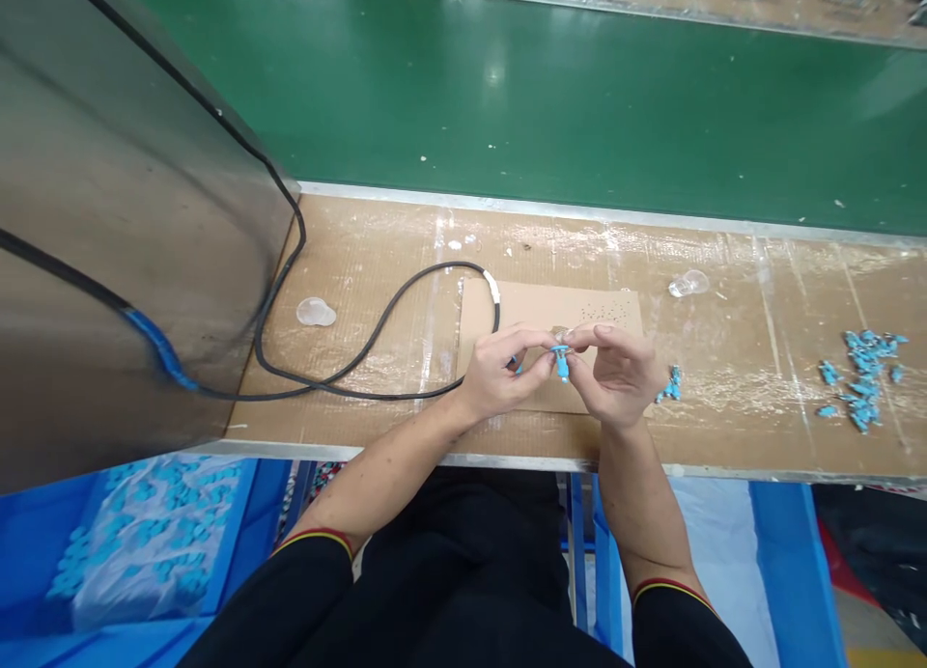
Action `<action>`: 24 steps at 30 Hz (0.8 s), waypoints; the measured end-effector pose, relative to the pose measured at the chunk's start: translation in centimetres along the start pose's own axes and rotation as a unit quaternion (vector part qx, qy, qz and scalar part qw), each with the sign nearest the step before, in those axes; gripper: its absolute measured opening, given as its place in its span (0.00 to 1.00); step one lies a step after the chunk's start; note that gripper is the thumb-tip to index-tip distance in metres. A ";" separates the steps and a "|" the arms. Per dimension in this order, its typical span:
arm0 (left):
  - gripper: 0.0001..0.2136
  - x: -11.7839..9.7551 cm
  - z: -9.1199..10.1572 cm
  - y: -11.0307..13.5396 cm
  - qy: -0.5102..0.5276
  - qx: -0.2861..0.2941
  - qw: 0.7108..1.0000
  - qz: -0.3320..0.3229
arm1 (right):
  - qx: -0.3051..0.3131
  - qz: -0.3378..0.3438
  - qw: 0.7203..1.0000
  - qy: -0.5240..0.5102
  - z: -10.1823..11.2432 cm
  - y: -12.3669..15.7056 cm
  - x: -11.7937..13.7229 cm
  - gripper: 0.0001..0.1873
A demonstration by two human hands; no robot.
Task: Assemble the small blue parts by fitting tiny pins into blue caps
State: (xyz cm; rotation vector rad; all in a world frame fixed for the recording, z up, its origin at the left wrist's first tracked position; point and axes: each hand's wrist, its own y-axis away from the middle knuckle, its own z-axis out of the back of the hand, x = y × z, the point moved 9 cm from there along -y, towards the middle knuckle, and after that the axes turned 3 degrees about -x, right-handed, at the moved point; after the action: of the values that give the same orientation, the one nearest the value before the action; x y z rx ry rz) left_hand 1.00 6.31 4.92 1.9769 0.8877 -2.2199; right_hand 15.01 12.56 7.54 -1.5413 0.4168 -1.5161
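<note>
Between the fingertips of both hands is a small blue plastic part [562,363] with a flat top and a narrow stem pointing down. My left hand [508,367] pinches it from the left, thumb and index finger closed. From the other side my right hand [614,371] grips it the same way, its remaining fingers loosely curled. Both hands hover over a flat piece of cardboard [532,301] dotted with tiny dark specks at its upper right. Just right of my right hand lies a small cluster of blue parts [673,383].
A larger pile of blue parts [865,378] lies at the right. Clear plastic pieces [316,312] rest on the bench. A black cable [383,325] loops from the metal cabinet [130,224]. Beyond runs a green belt [507,98]. Below left, a blue bin [236,542] holds blue pieces.
</note>
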 end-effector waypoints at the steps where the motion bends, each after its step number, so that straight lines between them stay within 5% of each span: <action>1: 0.08 0.1 -0.1 0.0 -0.002 0.006 1.000 0.000 | 0.005 0.004 1.000 -0.002 0.0 -0.1 0.1 0.30; 9: 0.09 0.0 -0.5 0.1 -0.005 0.026 1.000 -0.017 | 0.003 0.043 0.999 -0.010 -0.4 -0.7 1.2 0.31; 17: 0.03 -2.4 0.0 0.7 -0.022 -0.030 0.977 -0.212 | -0.008 0.026 0.999 -0.038 -0.6 -0.8 1.2 0.27; 24: 0.03 -2.4 -0.1 1.0 -0.024 -0.037 0.971 -0.236 | -0.012 0.011 0.999 -0.045 -0.6 -0.6 0.9 0.21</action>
State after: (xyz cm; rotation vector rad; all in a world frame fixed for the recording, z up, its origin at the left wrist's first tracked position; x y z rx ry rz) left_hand 1.89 4.73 6.79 1.8143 1.5467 -2.3975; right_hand 14.43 11.98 8.51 -1.6126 0.4006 -1.4226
